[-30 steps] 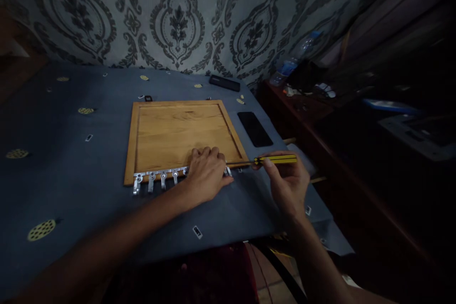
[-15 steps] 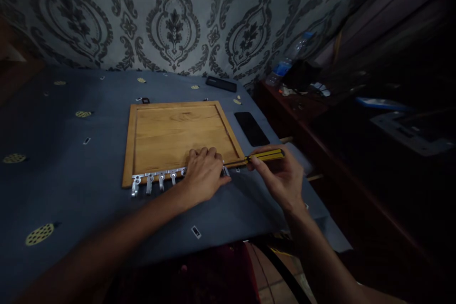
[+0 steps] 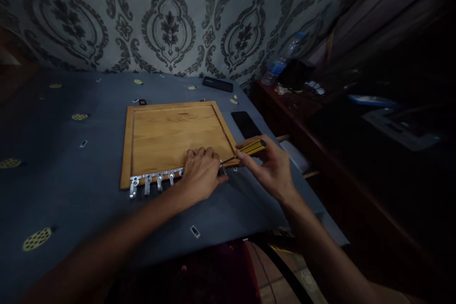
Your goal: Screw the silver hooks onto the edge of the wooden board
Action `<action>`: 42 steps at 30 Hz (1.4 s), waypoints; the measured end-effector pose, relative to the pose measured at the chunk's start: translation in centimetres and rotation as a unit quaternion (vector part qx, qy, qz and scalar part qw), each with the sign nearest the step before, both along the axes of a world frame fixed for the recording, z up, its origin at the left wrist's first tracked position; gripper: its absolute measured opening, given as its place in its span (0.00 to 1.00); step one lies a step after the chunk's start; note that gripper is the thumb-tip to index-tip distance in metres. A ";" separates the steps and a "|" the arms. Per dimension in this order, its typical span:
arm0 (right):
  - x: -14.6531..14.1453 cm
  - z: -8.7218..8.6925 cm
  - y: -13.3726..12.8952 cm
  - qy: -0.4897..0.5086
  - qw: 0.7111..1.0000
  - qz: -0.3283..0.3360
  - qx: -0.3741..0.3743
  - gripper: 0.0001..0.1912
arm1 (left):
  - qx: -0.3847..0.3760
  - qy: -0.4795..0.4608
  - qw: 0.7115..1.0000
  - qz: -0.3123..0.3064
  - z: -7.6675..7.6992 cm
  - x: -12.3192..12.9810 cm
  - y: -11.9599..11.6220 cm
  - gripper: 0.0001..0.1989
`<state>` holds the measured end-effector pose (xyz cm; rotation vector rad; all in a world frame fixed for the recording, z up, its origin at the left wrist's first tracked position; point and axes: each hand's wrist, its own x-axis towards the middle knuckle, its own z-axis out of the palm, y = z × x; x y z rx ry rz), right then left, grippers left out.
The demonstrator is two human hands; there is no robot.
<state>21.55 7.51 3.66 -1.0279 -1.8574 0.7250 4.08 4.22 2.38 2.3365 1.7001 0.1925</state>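
A framed wooden board (image 3: 174,137) lies flat on the blue cloth. Along its near edge runs a metal hook rail (image 3: 147,178), its hooks pointing toward me. My left hand (image 3: 202,171) presses down over the right part of the rail, fingers curled together on the board and thumb at the near edge; what lies under the palm is hidden. My right hand (image 3: 270,166) grips a yellow and black screwdriver (image 3: 251,147) by its handle. The thin shaft slants down to the rail's right end beside my left hand. Whether its tip touches a screw, I cannot tell.
A black phone (image 3: 245,124) lies right of the board, and a dark flat case (image 3: 218,84) behind it. On the brown desk (image 3: 306,133) at right stand a plastic bottle (image 3: 280,64) and cluttered items. A patterned curtain (image 3: 167,23) hangs behind.
My right hand has moved left and slightly up, and the screwdriver now tilts more steeply, handle end raised. My left hand stays on the rail. The whole view has shifted slightly.
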 end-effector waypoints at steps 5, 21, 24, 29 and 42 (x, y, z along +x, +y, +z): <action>-1.0 0.2 0.2 0.085 0.994 0.033 -0.063 0.16 | -0.003 0.002 1.000 -0.002 0.3 0.0 -0.1 0.19; -1.0 0.5 0.8 0.115 0.989 0.066 -0.062 0.14 | 0.002 0.007 1.000 0.001 0.1 0.0 0.1 0.19; -1.2 0.5 0.9 0.117 0.990 0.041 -0.066 0.16 | 0.004 0.010 1.000 0.001 0.2 0.0 0.1 0.20; -1.0 0.4 0.8 0.103 0.993 0.034 -0.054 0.16 | 0.007 0.014 1.000 0.004 0.2 0.0 0.0 0.19; -1.5 1.0 0.3 0.143 0.984 0.071 -0.080 0.16 | 0.005 0.015 1.000 0.000 0.2 0.0 0.0 0.20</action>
